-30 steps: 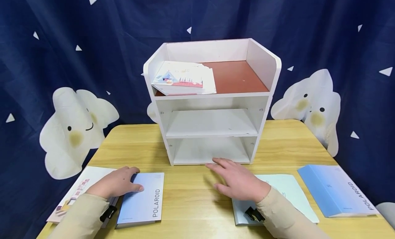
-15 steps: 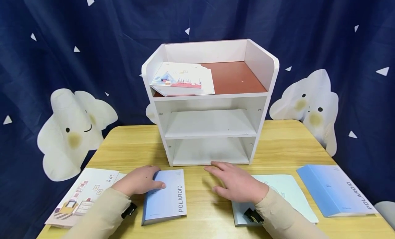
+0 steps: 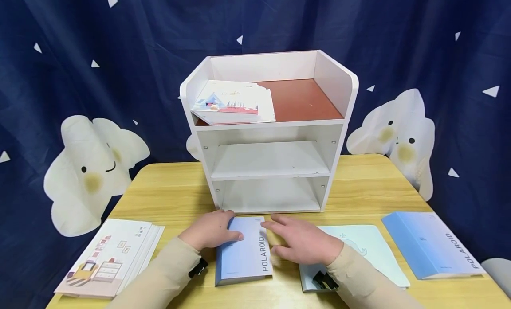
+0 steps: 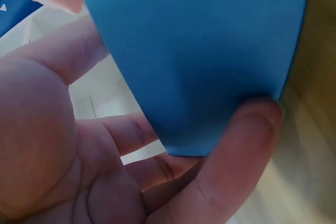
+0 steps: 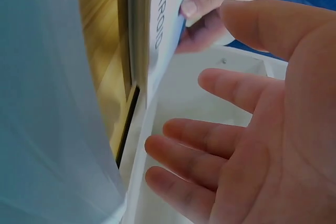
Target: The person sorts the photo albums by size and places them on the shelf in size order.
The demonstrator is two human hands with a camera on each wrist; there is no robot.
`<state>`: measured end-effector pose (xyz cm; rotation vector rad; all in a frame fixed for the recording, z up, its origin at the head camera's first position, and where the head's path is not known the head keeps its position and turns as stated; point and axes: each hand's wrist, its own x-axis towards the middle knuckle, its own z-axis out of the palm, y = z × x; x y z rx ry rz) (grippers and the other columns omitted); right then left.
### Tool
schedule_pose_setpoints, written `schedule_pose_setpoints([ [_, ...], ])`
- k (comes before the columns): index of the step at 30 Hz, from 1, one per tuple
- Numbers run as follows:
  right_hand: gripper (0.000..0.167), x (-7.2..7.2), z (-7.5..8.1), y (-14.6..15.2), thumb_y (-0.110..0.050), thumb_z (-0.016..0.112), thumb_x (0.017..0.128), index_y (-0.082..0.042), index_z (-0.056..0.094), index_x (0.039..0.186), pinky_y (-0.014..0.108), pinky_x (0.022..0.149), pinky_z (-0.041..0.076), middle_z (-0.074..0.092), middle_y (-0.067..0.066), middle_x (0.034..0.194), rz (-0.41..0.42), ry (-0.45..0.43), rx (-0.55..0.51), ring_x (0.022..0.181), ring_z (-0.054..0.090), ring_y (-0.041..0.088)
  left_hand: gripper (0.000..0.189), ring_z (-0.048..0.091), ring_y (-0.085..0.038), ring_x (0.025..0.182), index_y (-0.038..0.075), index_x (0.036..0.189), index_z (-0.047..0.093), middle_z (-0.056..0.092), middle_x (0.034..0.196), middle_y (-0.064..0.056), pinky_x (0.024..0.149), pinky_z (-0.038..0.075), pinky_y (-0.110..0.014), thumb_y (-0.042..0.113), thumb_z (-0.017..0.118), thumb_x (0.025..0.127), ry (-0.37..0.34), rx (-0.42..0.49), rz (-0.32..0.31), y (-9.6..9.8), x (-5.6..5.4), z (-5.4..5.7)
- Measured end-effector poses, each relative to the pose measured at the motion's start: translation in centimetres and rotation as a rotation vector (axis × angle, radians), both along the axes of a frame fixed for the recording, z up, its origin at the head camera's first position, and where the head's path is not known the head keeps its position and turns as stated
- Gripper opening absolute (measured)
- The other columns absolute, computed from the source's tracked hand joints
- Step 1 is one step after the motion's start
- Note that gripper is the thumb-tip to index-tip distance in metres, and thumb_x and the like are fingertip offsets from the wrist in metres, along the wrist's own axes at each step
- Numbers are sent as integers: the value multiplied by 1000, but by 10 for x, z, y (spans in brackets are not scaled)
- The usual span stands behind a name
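My left hand grips a thick blue book marked POLAROID by its left side, the thumb on the cover. In the left wrist view the plain blue spine fills much of the picture, with a fingertip bent against its lower end. The book lies in front of the white shelf unit. My right hand has its fingers spread and holds nothing; its fingertips are right by the book's right edge. The right wrist view shows the open palm facing the book.
A pale mint book lies under my right forearm. Another blue POLAROID book lies at the far right. Illustrated books are stacked at the left. More illustrated books lie on the unit's brown top.
My left hand has brought the blue book rightward across the table, from beside the left stack to in front of the shelf unit. The right hand has stayed almost in place.
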<state>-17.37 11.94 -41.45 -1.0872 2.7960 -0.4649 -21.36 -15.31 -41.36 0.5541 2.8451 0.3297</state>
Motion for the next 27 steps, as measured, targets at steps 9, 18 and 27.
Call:
schedule_pose_setpoints([
  [9, 61, 0, -1, -1, -41, 62, 99, -17, 46, 153, 46, 101, 49, 49, 14, 150, 11, -44, 9, 128, 56, 27, 71, 64, -27, 100, 2, 133, 62, 66, 119, -16, 92, 52, -48, 53, 76, 85, 12, 69, 7, 11, -1, -7],
  [18, 73, -6, 0, 1, -43, 58, 101, -15, 29, 161, 44, 106, 45, 51, 7, 150, -55, -263, -147, 132, 52, 21, 80, 68, -27, 98, 2, 149, 45, 56, 139, -18, 95, 51, -47, 43, 77, 88, -134, 361, 110, -19, 5, -15],
  [27, 68, -11, -2, 8, -36, 55, 104, -13, 27, 161, 42, 97, 53, 40, 21, 155, -117, -643, -495, 125, 59, 30, 82, 59, -26, 106, -10, 147, 44, 60, 132, -20, 93, 50, -47, 39, 76, 90, -207, 424, 16, -37, 23, -9],
])
